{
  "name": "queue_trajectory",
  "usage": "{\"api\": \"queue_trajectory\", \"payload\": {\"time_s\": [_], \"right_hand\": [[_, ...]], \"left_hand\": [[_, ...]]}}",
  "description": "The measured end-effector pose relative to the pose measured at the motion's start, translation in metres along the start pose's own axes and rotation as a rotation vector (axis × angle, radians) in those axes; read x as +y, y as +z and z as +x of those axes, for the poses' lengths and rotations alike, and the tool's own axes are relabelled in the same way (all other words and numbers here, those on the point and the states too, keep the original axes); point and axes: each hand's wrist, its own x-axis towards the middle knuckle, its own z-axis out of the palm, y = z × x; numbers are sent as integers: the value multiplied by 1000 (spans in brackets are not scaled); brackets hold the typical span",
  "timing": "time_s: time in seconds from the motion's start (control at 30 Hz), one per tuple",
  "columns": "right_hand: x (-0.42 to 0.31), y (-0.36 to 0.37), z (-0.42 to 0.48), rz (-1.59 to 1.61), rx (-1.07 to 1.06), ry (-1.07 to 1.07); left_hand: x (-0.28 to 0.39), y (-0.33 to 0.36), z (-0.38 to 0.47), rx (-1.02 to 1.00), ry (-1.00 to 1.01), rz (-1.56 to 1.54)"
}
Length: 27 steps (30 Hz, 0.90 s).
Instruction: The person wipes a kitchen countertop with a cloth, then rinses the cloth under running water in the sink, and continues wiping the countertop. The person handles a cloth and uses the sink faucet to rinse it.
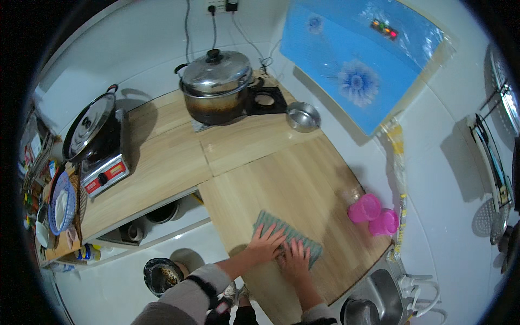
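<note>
A folded green-grey striped cloth (298, 237) lies flat on the wood-pattern countertop (260, 187). My left hand (266, 245) rests on the cloth's left part, palm down with fingers spread. Beside it, my right hand (294, 260) presses on the cloth's lower middle, its fingers also apart. Neither hand grips the cloth. Two pink cups, one (364, 208) next to the other (384, 222), stand to the right of the cloth, near the wall.
A large lidded steel pot (215, 89) and a small steel bowl (303, 117) stand at the back. A wok (91, 126) sits on a gas stove (105, 172) at left. The sink (384, 290) is at lower right; a lined bin (162, 276) stands on the floor.
</note>
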Motion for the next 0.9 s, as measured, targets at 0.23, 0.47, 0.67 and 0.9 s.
{"api": "queue_trajectory", "payload": {"time_s": [0.23,0.47,0.67,0.9], "right_hand": [[-29,-31,-108,182,-187,-36],[57,-19,-26,47,-89,162],[37,-12,-57,77,-103,273],[7,-51,-116,135,-243,-52]], "left_hand": [[28,-5,-63,-267,307,-144],[17,26,77,-65,279,-158],[53,13,52,-201,254,-72],[37,4,-47,-328,490,-247]]}}
